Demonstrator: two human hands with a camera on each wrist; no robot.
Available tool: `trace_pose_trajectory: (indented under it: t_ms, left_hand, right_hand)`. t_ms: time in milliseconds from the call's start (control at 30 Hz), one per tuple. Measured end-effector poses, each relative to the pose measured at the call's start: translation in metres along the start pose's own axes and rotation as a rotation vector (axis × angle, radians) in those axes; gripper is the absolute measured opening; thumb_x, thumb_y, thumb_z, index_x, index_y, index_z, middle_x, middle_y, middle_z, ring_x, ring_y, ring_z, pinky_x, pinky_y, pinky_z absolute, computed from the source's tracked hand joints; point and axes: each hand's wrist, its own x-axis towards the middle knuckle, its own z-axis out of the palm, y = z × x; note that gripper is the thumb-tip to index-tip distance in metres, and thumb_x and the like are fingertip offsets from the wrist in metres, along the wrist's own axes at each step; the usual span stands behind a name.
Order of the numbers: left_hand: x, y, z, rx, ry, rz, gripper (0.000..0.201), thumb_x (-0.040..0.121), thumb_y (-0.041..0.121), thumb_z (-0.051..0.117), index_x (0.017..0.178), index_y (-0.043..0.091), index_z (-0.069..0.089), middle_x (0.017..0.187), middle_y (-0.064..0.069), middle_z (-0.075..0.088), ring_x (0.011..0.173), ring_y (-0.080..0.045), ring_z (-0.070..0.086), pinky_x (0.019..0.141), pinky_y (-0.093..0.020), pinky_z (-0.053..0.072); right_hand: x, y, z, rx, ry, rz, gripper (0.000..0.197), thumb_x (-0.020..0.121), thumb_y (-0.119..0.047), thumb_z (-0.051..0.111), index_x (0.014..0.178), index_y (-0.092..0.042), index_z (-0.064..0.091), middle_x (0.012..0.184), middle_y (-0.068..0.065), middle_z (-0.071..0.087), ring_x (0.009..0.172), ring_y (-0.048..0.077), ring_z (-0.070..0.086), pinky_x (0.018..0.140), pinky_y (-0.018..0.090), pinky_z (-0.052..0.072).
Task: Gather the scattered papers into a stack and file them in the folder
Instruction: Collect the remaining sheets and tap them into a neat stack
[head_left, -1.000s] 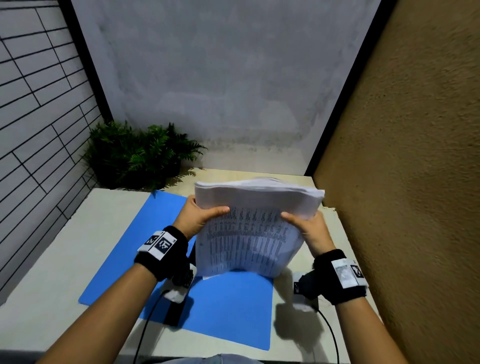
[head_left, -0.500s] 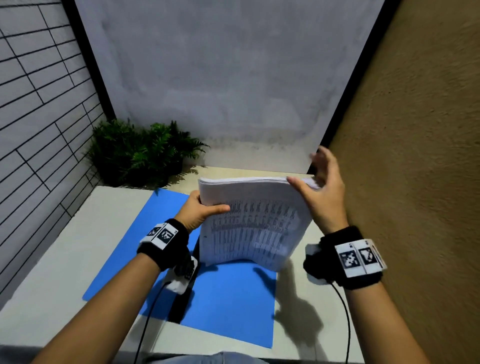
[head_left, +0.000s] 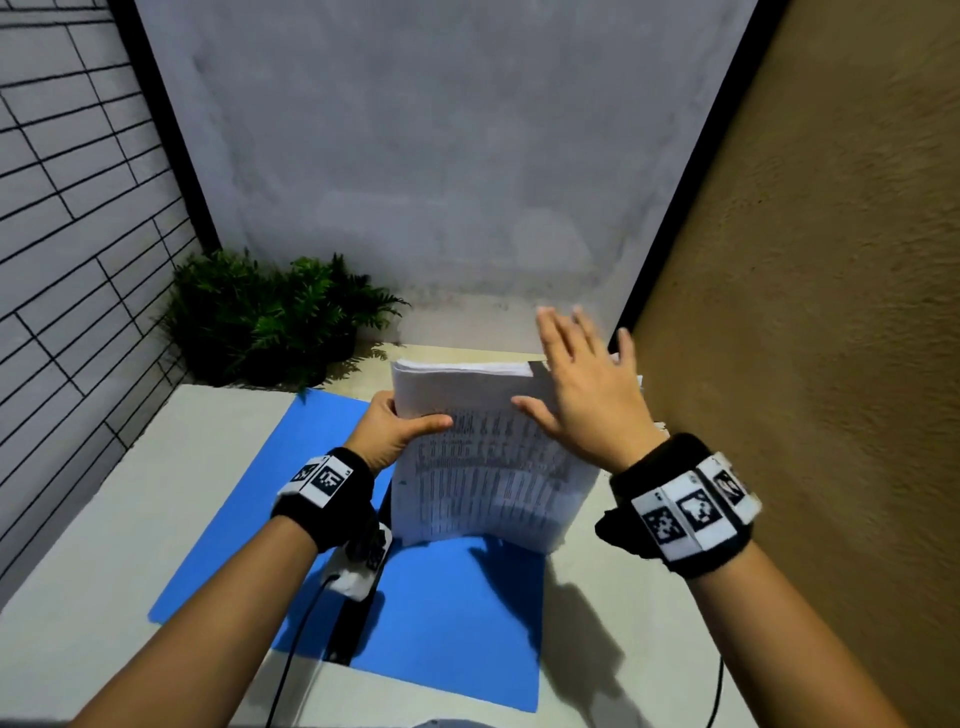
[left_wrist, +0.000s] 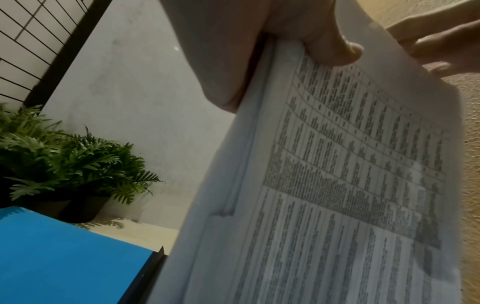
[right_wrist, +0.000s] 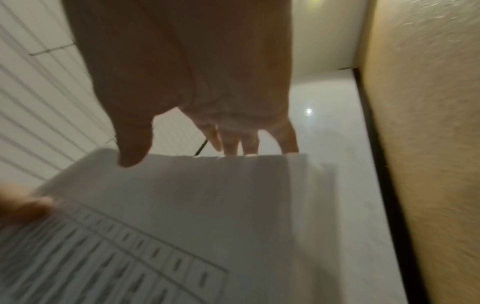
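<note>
Paper stack (head_left: 483, 467) stands on its bottom edge on the blue folder (head_left: 441, 613), which lies open flat on the tabletop (head_left: 104, 519). Left hand (head_left: 389, 431) has the grip: thumb across the printed front sheet, fingers behind, holding the stack's upper left side; the left wrist view shows the thumb (left_wrist: 332, 51) pressed on the front page. Right hand (head_left: 582, 395) is flat and spread, holding nothing, at the stack's upper right corner; in the right wrist view its fingers (right_wrist: 249, 142) reach past the top edge. Can't tell if the palm actually touches the paper. Looks like the squaring step: tap the edges flush before filing. Top edge is fairly even; the left wrist view shows a few sheets stepped out along the side, so not fully aligned. Handling guess: thick ream, some weight, but floppy. The sheets bow below the left-hand grip and will slide on each other if the pinch loosens. Best held on both long sides near mid-height, thumbs in front and fingers behind, then lowered flat onto the folder's right half. A one-handed grip up high risks the lower part fanning out. Potted fern (head_left: 270, 317) sits at the back left, well apart from the work.
</note>
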Motion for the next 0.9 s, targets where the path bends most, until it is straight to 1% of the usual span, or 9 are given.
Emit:
trace_pose_trajectory:
  t_ms: [100, 200, 333, 433, 533, 667, 767, 833, 900]
  left_hand:
    - [0.0, -0.001, 0.0, 0.0, -0.009, -0.008, 0.082, 0.01, 0.064, 0.08, 0.078, 0.022, 0.062, 0.062, 0.021, 0.072, 0.063, 0.008, 0.066, 0.058, -0.009, 0.052]
    - [0.001, -0.001, -0.001, 0.008, -0.016, -0.009, 0.081, 0.012, 0.064, 0.081, 0.078, 0.021, 0.063, 0.063, 0.02, 0.072, 0.064, 0.006, 0.066, 0.059, -0.009, 0.052]
    - [0.004, -0.009, -0.005, 0.04, -0.01, -0.046, 0.079, 0.016, 0.053, 0.085, 0.084, 0.019, 0.064, 0.078, 0.006, 0.073, 0.077, -0.007, 0.067, 0.077, -0.025, 0.056]
    - [0.002, -0.02, 0.001, 0.052, -0.033, -0.133, 0.077, 0.026, 0.04, 0.089, 0.092, 0.013, 0.063, 0.091, -0.001, 0.068, 0.084, -0.012, 0.066, 0.089, -0.038, 0.052]
    - [0.002, -0.029, 0.005, 0.022, 0.099, -0.148, 0.056, 0.058, 0.007, 0.082, 0.107, -0.008, 0.057, 0.097, -0.013, 0.066, 0.096, -0.029, 0.065, 0.089, -0.04, 0.053]
    - [-0.007, -0.014, 0.001, -0.031, 0.11, -0.044, 0.041, 0.058, -0.007, 0.078, 0.095, 0.007, 0.07, 0.081, 0.006, 0.071, 0.089, -0.013, 0.065, 0.068, -0.017, 0.056]
    - [-0.021, 0.0, -0.003, -0.025, -0.021, 0.022, 0.035, 0.035, 0.019, 0.09, 0.065, 0.028, 0.075, 0.064, 0.022, 0.072, 0.067, 0.008, 0.065, 0.062, -0.011, 0.054]
    - [-0.024, -0.003, -0.004, -0.037, -0.04, 0.01, 0.064, 0.02, 0.049, 0.087, 0.076, 0.026, 0.068, 0.066, 0.022, 0.073, 0.069, 0.007, 0.067, 0.061, -0.011, 0.053]
    - [-0.021, -0.01, -0.004, -0.018, -0.045, -0.018, 0.079, 0.012, 0.057, 0.085, 0.081, 0.025, 0.063, 0.071, 0.017, 0.074, 0.075, 0.001, 0.067, 0.064, -0.012, 0.055]
  right_hand:
    - [-0.007, 0.018, 0.001, -0.039, -0.094, 0.03, 0.085, 0.083, -0.056, 0.051, 0.148, -0.02, 0.009, 0.153, 0.002, 0.026, 0.142, 0.021, 0.02, 0.113, 0.056, 0.011]
    - [-0.008, 0.047, 0.007, 0.1, 0.058, 0.11, 0.054, 0.085, -0.042, 0.057, 0.131, -0.018, 0.045, 0.13, 0.004, 0.055, 0.124, 0.023, 0.047, 0.105, 0.045, 0.03]
    - [-0.014, 0.074, 0.035, 1.095, 0.125, 0.252, 0.036, 0.062, -0.041, 0.08, 0.083, -0.015, 0.066, 0.075, -0.013, 0.071, 0.076, 0.003, 0.063, 0.07, 0.024, 0.049]
    - [-0.022, 0.063, 0.089, 1.424, -0.052, 0.433, 0.063, 0.042, -0.055, 0.084, 0.092, -0.022, 0.065, 0.086, -0.011, 0.075, 0.086, 0.005, 0.069, 0.081, 0.023, 0.055]
    - [-0.027, 0.034, 0.11, 1.437, 0.018, 0.496, 0.027, 0.071, -0.016, 0.077, 0.094, -0.012, 0.063, 0.099, 0.013, 0.067, 0.097, 0.028, 0.066, 0.094, 0.043, 0.051]
    - [-0.033, 0.034, 0.096, 1.546, 0.253, 0.423, 0.015, 0.08, 0.003, 0.063, 0.082, -0.012, 0.064, 0.074, -0.002, 0.071, 0.066, 0.004, 0.068, 0.064, 0.02, 0.057]
    - [-0.037, 0.038, 0.097, 1.605, 0.247, 0.338, 0.04, 0.056, -0.035, 0.083, 0.085, -0.015, 0.064, 0.073, -0.008, 0.074, 0.072, 0.006, 0.069, 0.064, 0.018, 0.056]
    - [-0.037, 0.04, 0.105, 1.623, 0.237, 0.391, 0.071, 0.032, -0.053, 0.086, 0.086, -0.014, 0.064, 0.073, -0.011, 0.075, 0.071, 0.003, 0.069, 0.064, 0.018, 0.056]
    - [-0.034, 0.042, 0.111, 1.644, 0.222, 0.41, 0.064, 0.038, -0.047, 0.087, 0.086, -0.013, 0.064, 0.072, -0.011, 0.075, 0.073, 0.007, 0.069, 0.065, 0.019, 0.056]
